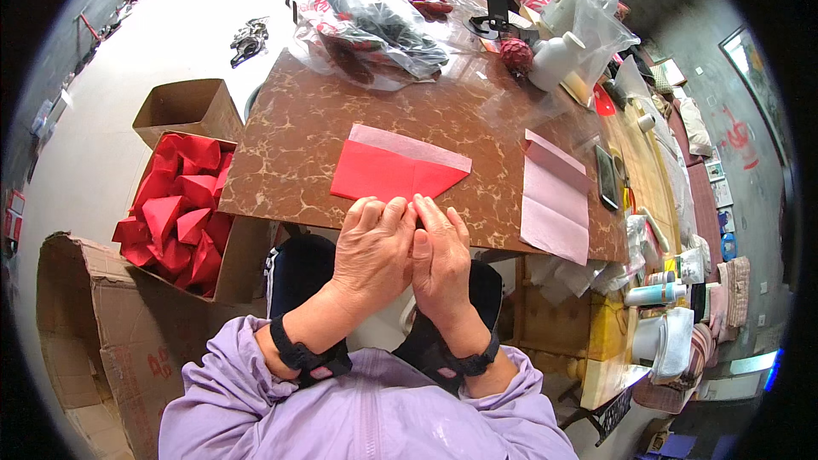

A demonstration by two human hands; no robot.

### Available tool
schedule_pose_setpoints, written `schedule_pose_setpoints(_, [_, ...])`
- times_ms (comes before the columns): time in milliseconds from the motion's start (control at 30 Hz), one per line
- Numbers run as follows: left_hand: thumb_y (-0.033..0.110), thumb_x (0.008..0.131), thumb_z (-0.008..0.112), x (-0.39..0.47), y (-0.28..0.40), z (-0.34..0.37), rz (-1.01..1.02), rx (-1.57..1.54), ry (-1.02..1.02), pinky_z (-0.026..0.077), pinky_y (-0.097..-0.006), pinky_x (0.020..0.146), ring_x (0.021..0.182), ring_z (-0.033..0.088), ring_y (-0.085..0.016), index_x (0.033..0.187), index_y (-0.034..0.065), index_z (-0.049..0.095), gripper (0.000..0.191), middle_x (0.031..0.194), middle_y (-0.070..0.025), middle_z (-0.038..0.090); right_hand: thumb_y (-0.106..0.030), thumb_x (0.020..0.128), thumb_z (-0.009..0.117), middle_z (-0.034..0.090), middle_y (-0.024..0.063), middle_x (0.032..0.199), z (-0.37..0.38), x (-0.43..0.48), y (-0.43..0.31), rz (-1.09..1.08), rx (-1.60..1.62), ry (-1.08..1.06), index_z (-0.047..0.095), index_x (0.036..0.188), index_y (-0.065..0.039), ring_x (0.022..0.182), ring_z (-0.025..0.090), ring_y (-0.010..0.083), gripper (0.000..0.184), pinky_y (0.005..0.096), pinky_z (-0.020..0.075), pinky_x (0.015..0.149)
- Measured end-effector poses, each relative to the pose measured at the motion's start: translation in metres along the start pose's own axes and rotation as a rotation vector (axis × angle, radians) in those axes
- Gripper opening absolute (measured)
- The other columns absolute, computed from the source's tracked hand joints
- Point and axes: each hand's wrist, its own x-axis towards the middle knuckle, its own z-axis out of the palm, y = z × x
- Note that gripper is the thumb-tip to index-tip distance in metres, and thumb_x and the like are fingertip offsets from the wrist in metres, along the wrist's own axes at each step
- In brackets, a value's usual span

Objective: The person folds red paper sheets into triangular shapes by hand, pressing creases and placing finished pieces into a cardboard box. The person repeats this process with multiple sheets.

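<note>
A folded sheet of red paper (396, 169) with a paler pink strip along its far side lies on the brown marbled tabletop. My left hand (374, 249) and my right hand (441, 262) are side by side at the table's near edge, touching each other, with fingertips at the paper's near edge. Whether either hand grips the paper cannot be told. To the right lies a creased sheet of pink paper (555, 201), its near end over the table edge. On the left, a cardboard box (239, 268) holds several folded red paper pieces (185, 211).
A clear plastic bag (377, 32) stands at the table's far side, near a white bottle (556, 61). A smartphone (606, 177) lies right of the pink sheet. Beyond the left table edge are an open cardboard box (192, 105) and a larger carton (102, 306).
</note>
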Motion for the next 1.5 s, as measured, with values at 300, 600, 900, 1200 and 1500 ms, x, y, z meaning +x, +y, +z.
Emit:
schedule_pose_setpoints(300, [0.032, 0.089, 0.075, -0.018, -0.033, -0.015, 0.013, 0.07, 0.006, 0.043, -0.0449, 0.115, 0.131, 0.055, -0.033, 0.132, -0.0029, 0.064, 0.057, 0.138, -0.0165, 0.06, -0.017, 0.105, 0.056, 0.069, 0.0188, 0.133, -0.002, -0.001, 0.011, -0.106, -0.187, -0.048, 0.064, 0.132, 0.003, 0.13, 0.062, 0.0324, 0.035, 0.0496, 0.0398, 0.116])
schedule_pose_setpoints(600, [0.042, 0.089, 0.076, -0.035, -0.068, -0.043, -0.1, 0.188, 0.031, 0.041, -0.0459, 0.116, 0.132, 0.054, -0.033, 0.129, -0.0021, 0.065, 0.061, 0.134, -0.015, 0.061, -0.017, 0.106, 0.054, 0.07, 0.018, 0.131, -0.004, 0.001, 0.013, -0.099, -0.174, -0.037, 0.065, 0.132, 0.002, 0.129, 0.063, 0.0327, 0.033, 0.0485, 0.0413, 0.115])
schedule_pose_setpoints(900, [0.036, 0.087, 0.078, -0.03, -0.053, -0.037, 0.086, 0.005, -0.021, 0.037, -0.0488, 0.119, 0.132, 0.054, -0.031, 0.134, 0.0048, 0.063, 0.058, 0.138, -0.0133, 0.061, -0.013, 0.1, 0.064, 0.069, 0.0154, 0.126, -0.023, 0.028, 0.031, -0.164, -0.139, -0.103, 0.068, 0.122, -0.002, 0.126, 0.062, 0.0344, 0.025, 0.0491, 0.0429, 0.113])
schedule_pose_setpoints(1200, [0.018, 0.088, 0.07, -0.02, -0.018, -0.014, 0.007, -0.084, 0.012, 0.042, -0.0444, 0.113, 0.119, 0.056, -0.029, 0.131, 0.0018, 0.063, 0.047, 0.124, -0.0123, 0.06, -0.013, 0.085, 0.079, 0.065, 0.0111, 0.135, -0.024, 0.02, 0.019, -0.278, -0.067, -0.271, 0.068, 0.125, -0.006, 0.132, 0.058, 0.0322, 0.042, 0.048, 0.043, 0.113])
schedule_pose_setpoints(1500, [0.013, 0.088, 0.072, -0.031, -0.046, -0.024, 0.074, -0.04, 0.007, 0.04, -0.0442, 0.118, 0.131, 0.057, -0.026, 0.133, 0.0066, 0.064, 0.046, 0.143, -0.0102, 0.061, -0.014, 0.083, 0.08, 0.071, 0.0047, 0.118, -0.021, 0.024, 0.025, -0.337, -0.06, -0.177, 0.076, 0.108, -0.013, 0.112, 0.067, 0.0257, 0.025, 0.0441, 0.0473, 0.103])
